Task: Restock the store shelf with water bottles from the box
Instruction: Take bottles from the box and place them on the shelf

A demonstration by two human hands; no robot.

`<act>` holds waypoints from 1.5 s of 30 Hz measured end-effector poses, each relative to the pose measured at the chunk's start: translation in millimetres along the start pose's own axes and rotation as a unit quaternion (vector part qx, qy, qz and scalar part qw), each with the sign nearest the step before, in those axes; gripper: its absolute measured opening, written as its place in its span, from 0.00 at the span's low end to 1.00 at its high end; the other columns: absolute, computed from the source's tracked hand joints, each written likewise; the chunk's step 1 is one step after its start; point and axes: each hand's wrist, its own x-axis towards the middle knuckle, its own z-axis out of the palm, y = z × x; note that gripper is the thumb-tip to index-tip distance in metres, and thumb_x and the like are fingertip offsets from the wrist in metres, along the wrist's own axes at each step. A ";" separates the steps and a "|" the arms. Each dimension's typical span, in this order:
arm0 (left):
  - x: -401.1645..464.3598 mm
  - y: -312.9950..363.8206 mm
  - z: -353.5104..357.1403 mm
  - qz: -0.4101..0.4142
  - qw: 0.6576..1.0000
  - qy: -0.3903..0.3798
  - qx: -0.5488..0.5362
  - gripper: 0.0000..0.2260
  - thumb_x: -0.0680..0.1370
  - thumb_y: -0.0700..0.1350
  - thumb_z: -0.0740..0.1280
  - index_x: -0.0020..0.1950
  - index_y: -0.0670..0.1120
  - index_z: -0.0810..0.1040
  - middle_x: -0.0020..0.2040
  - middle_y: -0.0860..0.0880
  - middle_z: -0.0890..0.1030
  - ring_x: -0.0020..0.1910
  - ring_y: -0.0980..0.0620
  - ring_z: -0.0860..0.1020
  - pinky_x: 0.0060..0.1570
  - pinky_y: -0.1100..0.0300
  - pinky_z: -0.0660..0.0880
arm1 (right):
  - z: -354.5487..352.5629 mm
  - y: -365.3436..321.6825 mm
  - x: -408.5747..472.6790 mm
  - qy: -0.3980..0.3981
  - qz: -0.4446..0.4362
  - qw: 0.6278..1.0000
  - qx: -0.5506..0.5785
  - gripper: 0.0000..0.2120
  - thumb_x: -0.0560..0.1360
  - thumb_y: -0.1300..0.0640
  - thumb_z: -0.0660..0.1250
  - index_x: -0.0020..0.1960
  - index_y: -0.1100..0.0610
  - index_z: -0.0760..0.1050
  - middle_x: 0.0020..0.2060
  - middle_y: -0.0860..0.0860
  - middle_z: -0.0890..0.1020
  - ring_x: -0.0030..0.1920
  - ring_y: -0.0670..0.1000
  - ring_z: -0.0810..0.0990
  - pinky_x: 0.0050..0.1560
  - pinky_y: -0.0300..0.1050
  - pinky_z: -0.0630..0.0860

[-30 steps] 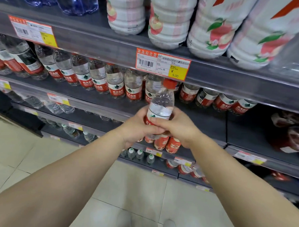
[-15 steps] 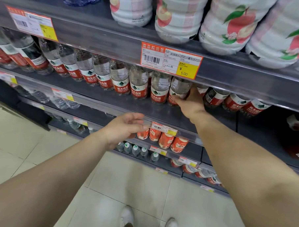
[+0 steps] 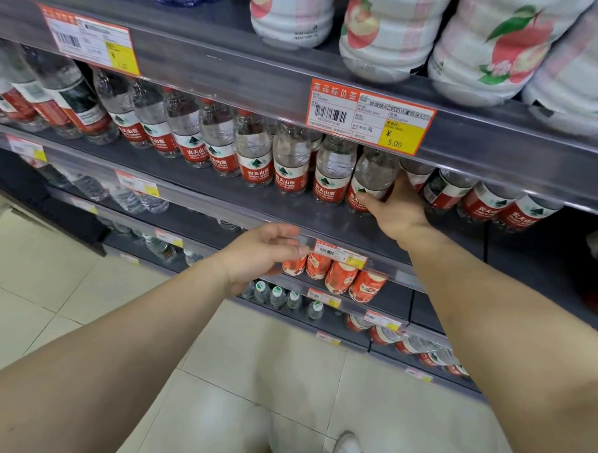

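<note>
The right hand (image 3: 399,210) reaches into the shelf (image 3: 203,188) with its arm stretched forward, thumb and fingers wrapped round the lower part of a water bottle (image 3: 371,180) that stands upright in the row, just beside its neighbours. The left hand (image 3: 260,253) hangs in front of the shelf edge below, holding nothing, fingers loosely curled and pointing right, forearm extended.

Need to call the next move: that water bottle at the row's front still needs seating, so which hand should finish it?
Right. The right hand already grips the water bottle on the shelf; the left hand hangs empty, lower down.
</note>
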 end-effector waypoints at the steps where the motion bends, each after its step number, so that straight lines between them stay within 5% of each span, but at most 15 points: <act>1: -1.4 -0.5 -1.3 0.000 1.000 0.001 0.000 0.16 0.75 0.45 0.71 0.62 0.53 0.73 0.62 0.50 0.79 0.60 0.53 0.77 0.63 0.52 0.72 | -0.5 -1.2 -0.4 -0.001 0.009 1.000 0.002 0.30 0.72 0.52 0.73 0.69 0.56 0.65 0.66 0.52 0.75 0.66 0.54 0.74 0.58 0.37 0.66; 8: -7.1 0.0 -5.9 0.019 0.999 0.027 0.013 0.19 0.75 0.46 0.72 0.65 0.51 0.73 0.60 0.52 0.78 0.58 0.55 0.77 0.63 0.53 0.72 | -3.9 5.7 -28.9 0.001 0.067 0.997 0.039 0.30 0.72 0.51 0.73 0.70 0.55 0.69 0.67 0.51 0.76 0.66 0.52 0.75 0.68 0.48 0.70; 13: -12.2 1.5 0.6 0.073 0.991 0.089 0.068 0.24 0.76 0.48 0.70 0.71 0.48 0.70 0.64 0.49 0.76 0.57 0.53 0.76 0.54 0.60 0.70 | 1.7 -2.6 -78.4 0.023 0.097 0.993 0.062 0.30 0.75 0.52 0.69 0.74 0.57 0.64 0.69 0.55 0.73 0.68 0.54 0.73 0.69 0.47 0.69; 16: -23.0 -1.4 2.0 0.106 0.980 0.127 0.114 0.25 0.77 0.49 0.69 0.73 0.47 0.68 0.68 0.46 0.74 0.62 0.49 0.74 0.60 0.58 0.70 | 11.0 -19.1 -105.8 0.012 0.076 0.995 0.063 0.29 0.77 0.52 0.68 0.74 0.57 0.64 0.71 0.55 0.71 0.69 0.54 0.71 0.69 0.47 0.68; 20: -56.0 -13.3 -6.2 0.158 0.939 0.192 0.238 0.27 0.77 0.51 0.68 0.74 0.45 0.67 0.71 0.44 0.72 0.68 0.44 0.72 0.66 0.53 0.69 | 27.9 -45.4 -149.3 -0.051 0.016 0.999 0.003 0.29 0.78 0.49 0.64 0.76 0.53 0.60 0.74 0.52 0.65 0.70 0.54 0.70 0.71 0.51 0.67; 23: -90.2 -35.1 -17.6 0.173 0.881 0.248 0.364 0.28 0.77 0.55 0.66 0.74 0.45 0.66 0.70 0.42 0.72 0.70 0.41 0.68 0.70 0.49 0.65 | 45.3 -59.0 -183.0 -0.084 -0.059 0.988 -0.114 0.29 0.80 0.48 0.61 0.77 0.55 0.57 0.76 0.55 0.61 0.76 0.56 0.59 0.76 0.51 0.56; 27: -152.0 -76.5 -33.5 0.148 0.808 0.308 0.480 0.30 0.77 0.59 0.63 0.76 0.48 0.62 0.75 0.43 0.65 0.74 0.41 0.61 0.73 0.47 0.58 | 68.3 -73.5 -236.7 -0.101 -0.106 0.960 -0.241 0.30 0.80 0.43 0.56 0.78 0.50 0.52 0.78 0.54 0.55 0.78 0.59 0.51 0.76 0.56 0.52; 32: -234.3 -126.9 -49.2 0.109 0.776 0.337 0.521 0.30 0.78 0.58 0.62 0.77 0.49 0.60 0.78 0.44 0.60 0.77 0.42 0.54 0.75 0.45 0.51 | 99.9 -103.0 -312.0 -0.133 -0.149 0.948 -0.246 0.30 0.80 0.42 0.54 0.78 0.46 0.49 0.79 0.51 0.50 0.78 0.57 0.45 0.77 0.57 0.46; 45: -334.9 -252.2 -228.5 -0.043 0.785 0.364 0.499 0.30 0.79 0.57 0.61 0.77 0.50 0.56 0.79 0.44 0.56 0.77 0.43 0.52 0.75 0.46 0.49 | 289.8 -206.2 -375.9 -0.237 -0.260 0.896 -0.271 0.30 0.80 0.45 0.57 0.78 0.47 0.51 0.79 0.51 0.51 0.78 0.57 0.46 0.76 0.58 0.47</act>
